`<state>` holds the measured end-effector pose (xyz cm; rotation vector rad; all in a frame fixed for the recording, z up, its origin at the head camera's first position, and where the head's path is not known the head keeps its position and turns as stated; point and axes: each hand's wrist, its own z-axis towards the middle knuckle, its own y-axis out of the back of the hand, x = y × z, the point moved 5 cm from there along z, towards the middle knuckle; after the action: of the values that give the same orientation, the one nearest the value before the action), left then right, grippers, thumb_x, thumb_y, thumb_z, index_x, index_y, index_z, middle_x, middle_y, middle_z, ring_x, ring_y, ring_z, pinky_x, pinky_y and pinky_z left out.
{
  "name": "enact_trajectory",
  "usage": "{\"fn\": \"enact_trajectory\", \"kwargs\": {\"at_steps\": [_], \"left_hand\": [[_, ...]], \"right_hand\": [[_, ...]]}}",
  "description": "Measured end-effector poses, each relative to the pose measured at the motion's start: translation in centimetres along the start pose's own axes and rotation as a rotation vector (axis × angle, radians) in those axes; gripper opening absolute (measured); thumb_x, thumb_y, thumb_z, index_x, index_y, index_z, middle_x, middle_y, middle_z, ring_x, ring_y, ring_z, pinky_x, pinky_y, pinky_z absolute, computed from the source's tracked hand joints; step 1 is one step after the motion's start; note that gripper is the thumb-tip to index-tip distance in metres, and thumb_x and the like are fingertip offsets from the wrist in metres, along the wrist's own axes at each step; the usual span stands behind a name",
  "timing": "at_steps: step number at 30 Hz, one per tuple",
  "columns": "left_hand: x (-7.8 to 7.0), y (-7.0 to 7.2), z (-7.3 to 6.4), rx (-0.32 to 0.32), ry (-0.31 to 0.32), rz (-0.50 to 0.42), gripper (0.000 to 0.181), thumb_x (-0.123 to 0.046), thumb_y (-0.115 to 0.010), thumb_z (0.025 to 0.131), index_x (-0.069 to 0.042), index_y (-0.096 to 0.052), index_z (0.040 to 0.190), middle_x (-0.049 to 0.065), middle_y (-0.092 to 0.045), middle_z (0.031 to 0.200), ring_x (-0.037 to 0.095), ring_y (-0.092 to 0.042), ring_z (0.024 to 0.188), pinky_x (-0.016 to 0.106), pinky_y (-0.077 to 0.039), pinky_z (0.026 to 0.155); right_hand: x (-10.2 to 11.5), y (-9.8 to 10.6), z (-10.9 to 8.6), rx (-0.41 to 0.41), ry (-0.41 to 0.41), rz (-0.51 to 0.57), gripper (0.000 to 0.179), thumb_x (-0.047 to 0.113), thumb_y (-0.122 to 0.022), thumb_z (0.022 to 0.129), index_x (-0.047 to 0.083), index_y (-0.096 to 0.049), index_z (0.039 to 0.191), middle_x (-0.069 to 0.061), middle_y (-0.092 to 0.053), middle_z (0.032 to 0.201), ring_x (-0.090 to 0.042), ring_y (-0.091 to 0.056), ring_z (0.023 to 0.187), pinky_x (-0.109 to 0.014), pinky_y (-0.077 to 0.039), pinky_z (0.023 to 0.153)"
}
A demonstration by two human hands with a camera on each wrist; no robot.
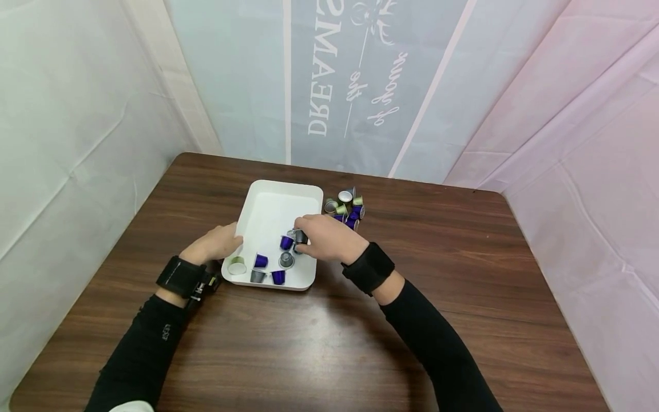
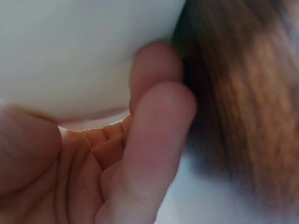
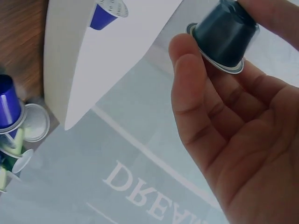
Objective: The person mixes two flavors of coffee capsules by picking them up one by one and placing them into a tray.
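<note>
A white tray (image 1: 275, 209) lies on the table with several purple, grey and green coffee capsules toward its near end. My left hand (image 1: 215, 243) grips the tray's left rim; in the left wrist view, its fingers (image 2: 159, 126) curl against the tray's side and underside. Over the tray's right side, my right hand (image 1: 332, 237) pinches a dark coffee capsule (image 3: 225, 36) between thumb and fingers. Near it are a purple capsule (image 1: 286, 242) and a grey capsule (image 1: 286, 260). A pale green capsule (image 1: 237, 266) sits in the near left corner.
Just right of the tray's far corner, a pile of loose coffee capsules (image 1: 346, 207) in purple, green and silver rests on the brown wooden table (image 1: 437, 246). Fabric curtains (image 1: 237, 74) hang behind the table and along both sides.
</note>
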<state>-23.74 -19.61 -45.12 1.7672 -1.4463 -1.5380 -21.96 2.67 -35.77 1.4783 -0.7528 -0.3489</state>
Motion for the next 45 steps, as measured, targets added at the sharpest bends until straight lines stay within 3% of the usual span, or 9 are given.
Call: {"fn": "enact_trajectory", "kwargs": {"at_steps": [10, 22, 27, 31, 37, 45], "left_hand": [[0.1, 0.0, -0.1, 0.005, 0.014, -0.014, 0.051, -0.016, -0.033, 0.100, 0.006, -0.025, 0.146, 0.028, -0.049, 0.129, 0.028, -0.056, 0.088, 0.037, -0.046, 0.068], [-0.2, 0.3, -0.2, -0.004, 0.007, -0.024, 0.050, -0.015, -0.035, 0.100, 0.006, -0.027, 0.145, 0.028, -0.051, 0.126, 0.029, -0.057, 0.091, 0.040, -0.047, 0.072], [-0.1, 0.2, -0.3, 0.010, 0.018, -0.041, 0.050, -0.016, -0.034, 0.100, 0.006, -0.027, 0.144, 0.028, -0.052, 0.124, 0.026, -0.058, 0.082, 0.036, -0.047, 0.064], [-0.1, 0.2, -0.3, 0.016, 0.020, -0.058, 0.049, -0.015, -0.033, 0.100, 0.006, -0.028, 0.144, 0.026, -0.054, 0.118, 0.023, -0.057, 0.071, 0.033, -0.046, 0.056], [-0.1, 0.1, -0.2, 0.013, 0.012, -0.039, 0.050, -0.016, -0.034, 0.100, 0.006, -0.028, 0.144, 0.026, -0.055, 0.120, 0.022, -0.058, 0.072, 0.034, -0.046, 0.059], [-0.1, 0.1, -0.3, 0.027, 0.019, -0.034, 0.052, -0.016, -0.033, 0.100, 0.006, -0.023, 0.146, 0.029, -0.049, 0.127, 0.022, -0.056, 0.069, 0.034, -0.045, 0.059]], "right_hand": [[1.5, -0.3, 2.0, 0.064, 0.069, -0.002, 0.024, 0.028, -0.065, 0.091, 0.008, -0.059, 0.103, 0.002, -0.053, 0.081, -0.011, -0.045, 0.071, -0.024, -0.038, 0.065], [2.6, -2.0, 4.3, 0.145, 0.041, 0.007, 0.025, 0.031, -0.068, 0.088, 0.010, -0.059, 0.096, 0.002, -0.055, 0.078, -0.011, -0.048, 0.067, -0.023, -0.038, 0.061], [2.8, -2.7, 4.9, 0.162, 0.034, -0.004, 0.026, 0.034, -0.069, 0.087, 0.011, -0.060, 0.096, 0.004, -0.055, 0.078, -0.010, -0.050, 0.068, -0.022, -0.040, 0.062], [2.8, -3.1, 5.0, 0.172, 0.019, -0.013, 0.030, 0.036, -0.069, 0.086, 0.011, -0.062, 0.099, 0.002, -0.059, 0.083, -0.010, -0.053, 0.071, -0.022, -0.042, 0.064], [2.2, -3.1, 4.5, 0.176, -0.011, 0.002, 0.037, 0.036, -0.067, 0.088, 0.008, -0.063, 0.113, -0.003, -0.064, 0.102, -0.011, -0.058, 0.081, -0.025, -0.046, 0.077], [-1.0, -1.8, 2.7, 0.068, -0.036, 0.011, 0.026, 0.026, -0.061, 0.093, 0.006, -0.064, 0.108, -0.006, -0.059, 0.098, -0.013, -0.051, 0.077, -0.026, -0.043, 0.070]]}}
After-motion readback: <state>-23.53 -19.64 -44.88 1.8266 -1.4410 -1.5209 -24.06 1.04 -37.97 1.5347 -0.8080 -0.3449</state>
